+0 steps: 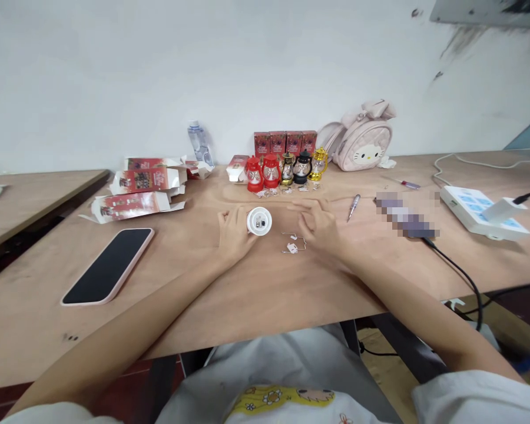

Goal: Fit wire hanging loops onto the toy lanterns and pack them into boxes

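Note:
My left hand (235,234) is closed on a round white part (259,221), whose open face shows small metal and dark pieces inside. To its right, my right hand (318,227) is above the table with its fingers apart and nothing between them. Beside those fingertips lie a thin bent wire and small white pieces (292,248). Behind the hands stands a row of small lanterns: red ones (271,172), a black one (302,168) and gold-coloured ones (318,164). Small metal bits lie in front of them.
Opened red boxes (132,203) and a phone (109,266) are on the left. Behind are a bottle (200,144), red boxes (286,143) and a pink bag (365,144). A pen-like tool (354,207), a screwdriver (408,185), a blurred device (404,218) and a power strip (477,212) lie right.

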{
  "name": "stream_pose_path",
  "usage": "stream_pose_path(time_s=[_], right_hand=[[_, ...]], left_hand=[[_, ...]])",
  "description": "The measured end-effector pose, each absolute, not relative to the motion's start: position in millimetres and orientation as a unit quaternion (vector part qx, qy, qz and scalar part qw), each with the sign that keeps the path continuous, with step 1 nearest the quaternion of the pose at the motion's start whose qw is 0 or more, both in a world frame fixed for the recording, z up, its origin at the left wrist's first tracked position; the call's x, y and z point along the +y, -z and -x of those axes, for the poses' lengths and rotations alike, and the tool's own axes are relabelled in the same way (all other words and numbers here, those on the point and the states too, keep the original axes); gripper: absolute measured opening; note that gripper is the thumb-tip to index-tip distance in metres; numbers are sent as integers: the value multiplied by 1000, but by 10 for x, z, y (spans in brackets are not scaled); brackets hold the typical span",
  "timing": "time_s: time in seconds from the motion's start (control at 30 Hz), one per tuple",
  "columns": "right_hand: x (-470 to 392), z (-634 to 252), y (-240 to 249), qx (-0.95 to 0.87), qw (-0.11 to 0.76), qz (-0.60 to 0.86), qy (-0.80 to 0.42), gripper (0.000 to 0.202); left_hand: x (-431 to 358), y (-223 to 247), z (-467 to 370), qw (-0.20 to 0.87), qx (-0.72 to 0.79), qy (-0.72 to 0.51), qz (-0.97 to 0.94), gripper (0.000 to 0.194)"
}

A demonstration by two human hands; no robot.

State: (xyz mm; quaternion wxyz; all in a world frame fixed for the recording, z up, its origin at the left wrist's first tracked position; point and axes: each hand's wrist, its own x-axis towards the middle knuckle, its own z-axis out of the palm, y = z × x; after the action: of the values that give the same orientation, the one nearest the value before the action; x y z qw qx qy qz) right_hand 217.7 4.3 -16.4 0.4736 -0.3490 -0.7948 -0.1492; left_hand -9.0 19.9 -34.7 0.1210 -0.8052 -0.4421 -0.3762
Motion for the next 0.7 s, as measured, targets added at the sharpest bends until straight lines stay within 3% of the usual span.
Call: stream_pose_path(time_s=[0.07,0.2,0.3,0.4,0.53,0.7], right_hand=[[76,-2252,129,-814,443,366,85,26],[73,-2297,31,-890,270,334,-152,24],[65,-2290,-7,-894,197,336,-222,29],[89,-2289,-2,-902,169,334,-215,24],[132,-2299,28,-904,168,322,-225,10],[124,-2295,42,-853,225,338,-328,21]], left_hand=[[193,343,87,119,-444,377,804,31],[216,379,91,136,-438,396,796,34],[254,431,105,135,-404,443,789,35],[255,444,114,135,-338,480,798,31],[199,391,113,126,-329,425,834,16],[167,351,104,146,-331,386,849,7]])
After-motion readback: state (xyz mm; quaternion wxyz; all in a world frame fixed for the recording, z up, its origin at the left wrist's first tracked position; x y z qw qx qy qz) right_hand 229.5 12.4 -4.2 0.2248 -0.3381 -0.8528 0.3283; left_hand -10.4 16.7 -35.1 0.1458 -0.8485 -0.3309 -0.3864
